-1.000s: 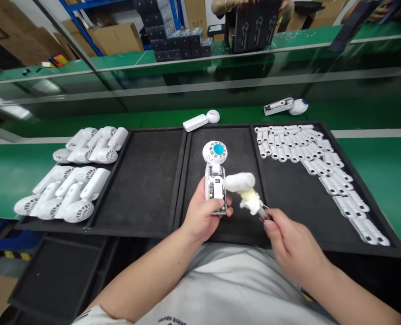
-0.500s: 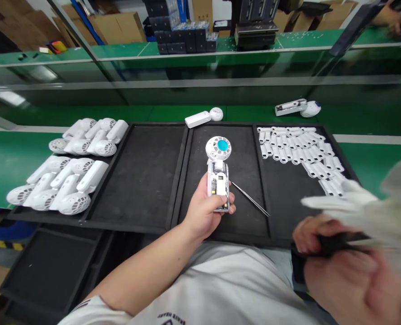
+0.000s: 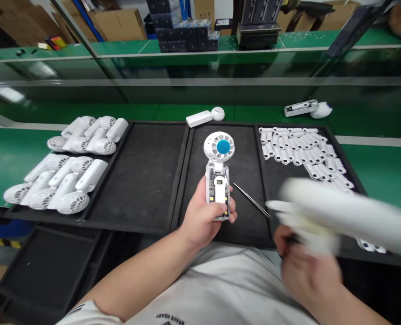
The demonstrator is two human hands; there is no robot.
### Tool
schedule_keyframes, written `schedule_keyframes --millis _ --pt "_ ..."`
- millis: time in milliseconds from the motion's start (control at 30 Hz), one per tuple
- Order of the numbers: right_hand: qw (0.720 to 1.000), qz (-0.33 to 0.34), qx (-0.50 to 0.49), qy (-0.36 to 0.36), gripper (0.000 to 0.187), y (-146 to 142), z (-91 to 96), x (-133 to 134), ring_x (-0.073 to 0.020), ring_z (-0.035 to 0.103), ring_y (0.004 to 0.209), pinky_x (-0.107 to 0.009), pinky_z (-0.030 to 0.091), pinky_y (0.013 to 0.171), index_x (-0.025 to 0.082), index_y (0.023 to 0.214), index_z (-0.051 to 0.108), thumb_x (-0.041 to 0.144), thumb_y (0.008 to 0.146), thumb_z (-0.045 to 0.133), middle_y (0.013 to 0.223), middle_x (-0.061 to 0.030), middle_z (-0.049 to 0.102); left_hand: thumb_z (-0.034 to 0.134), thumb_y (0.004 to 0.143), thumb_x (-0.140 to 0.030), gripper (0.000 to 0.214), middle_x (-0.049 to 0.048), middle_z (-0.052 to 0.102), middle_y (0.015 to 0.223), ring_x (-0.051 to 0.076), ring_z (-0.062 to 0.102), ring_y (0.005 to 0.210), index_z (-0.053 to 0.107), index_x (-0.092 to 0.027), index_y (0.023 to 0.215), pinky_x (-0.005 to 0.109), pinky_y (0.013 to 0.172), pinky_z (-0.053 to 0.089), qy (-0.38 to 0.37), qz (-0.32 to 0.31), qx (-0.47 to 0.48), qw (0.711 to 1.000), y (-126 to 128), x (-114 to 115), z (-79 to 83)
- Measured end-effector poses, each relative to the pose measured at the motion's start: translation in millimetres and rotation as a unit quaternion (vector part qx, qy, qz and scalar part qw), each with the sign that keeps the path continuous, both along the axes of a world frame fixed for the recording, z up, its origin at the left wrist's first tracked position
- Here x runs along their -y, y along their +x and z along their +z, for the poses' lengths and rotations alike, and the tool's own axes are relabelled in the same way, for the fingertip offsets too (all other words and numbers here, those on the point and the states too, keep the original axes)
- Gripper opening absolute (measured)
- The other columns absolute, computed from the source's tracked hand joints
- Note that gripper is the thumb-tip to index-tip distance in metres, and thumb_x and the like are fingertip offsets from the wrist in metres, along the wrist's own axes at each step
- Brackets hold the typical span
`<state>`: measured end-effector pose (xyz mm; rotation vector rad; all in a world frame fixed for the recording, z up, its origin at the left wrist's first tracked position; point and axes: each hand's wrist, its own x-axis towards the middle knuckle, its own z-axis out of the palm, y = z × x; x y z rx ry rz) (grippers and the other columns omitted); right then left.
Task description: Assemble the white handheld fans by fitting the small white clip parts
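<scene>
My left hand (image 3: pixel 205 214) grips a white handheld fan (image 3: pixel 219 151) by its handle, fan head up. A blue disc sits in the middle of the head. The handle's front is open, with a circuit board and a white strip with a small display showing; my thumb rests on its lower end. My right hand (image 3: pixel 310 275), smeared by motion, is closed around a white tool (image 3: pixel 308 216) with a pointed nozzle, whose exact kind is too blurred to tell. The nozzle points left, apart from the fan. Between the hands, metal tweezers (image 3: pixel 251 199) lie on the black tray (image 3: pixel 241 234).
Several white fans (image 3: pixel 65 183) lie in rows at the left. Many small white covers (image 3: pixel 298 146) fill the right tray. Another white fan (image 3: pixel 203 118) lies behind the trays, and an opened one (image 3: pixel 306 109) at the back right. Dark boxes (image 3: pixel 186 38) stand on the far bench.
My right hand has swung left and inward with the white tool, bringing its nozzle closer to the fan. The fan in my left hand is slightly larger in view and turned more face-on.
</scene>
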<state>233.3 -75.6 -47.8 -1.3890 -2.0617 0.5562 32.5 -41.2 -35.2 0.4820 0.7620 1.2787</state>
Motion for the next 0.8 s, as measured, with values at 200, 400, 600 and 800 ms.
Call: schedule_keyframes --millis 200,400,600,800 --pt "1.000 0.023 0.019 -0.002 0.021 -2.8 -4.9 -3.1 -0.0168 0.059 0.047 -0.026 0.041 0.045 0.022 0.096 0.052 0.029 0.103 0.034 0.062 0.0012 0.061 0.063 0.062 -0.008 0.048 0.0023 0.060 0.091 0.014 0.057 0.067 0.049 -0.019 0.107 0.025 0.051 0.046 -0.008 -0.019 0.009 1.000 -0.3 5.9 -4.1" --pt "0.998 0.021 0.043 0.046 0.028 -1.4 0.1 -4.0 -0.0194 0.059 0.047 -0.029 0.041 0.046 0.022 0.090 0.053 0.035 0.103 0.032 0.061 -0.0016 0.061 0.062 0.063 -0.009 0.045 0.0013 0.059 0.079 0.014 0.056 0.063 0.049 -0.020 0.105 0.024 0.049 0.046 -0.001 -0.044 0.008 0.999 0.7 9.3 -0.7" --pt "0.998 0.039 0.043 0.016 0.027 -0.6 0.2 1.2 -0.0217 0.065 0.058 -0.031 0.048 0.051 0.021 0.094 0.057 0.032 0.101 0.032 0.072 -0.0071 0.066 0.062 0.062 -0.009 0.045 0.0025 0.059 0.084 0.014 0.055 0.064 0.050 -0.019 0.104 0.025 0.049 0.045 -0.006 -0.034 0.019 0.999 3.1 9.5 -1.5" --pt "0.999 0.005 0.043 -0.005 0.035 1.6 -1.1 9.3 -0.0209 0.062 0.051 -0.031 0.049 0.048 0.026 0.085 0.059 0.040 0.102 0.032 0.060 -0.0029 0.062 0.066 0.060 -0.010 0.047 0.0021 0.059 0.085 0.014 0.055 0.063 0.050 -0.019 0.103 0.024 0.048 0.045 0.003 -0.034 0.013 0.999 2.1 9.5 -3.4"
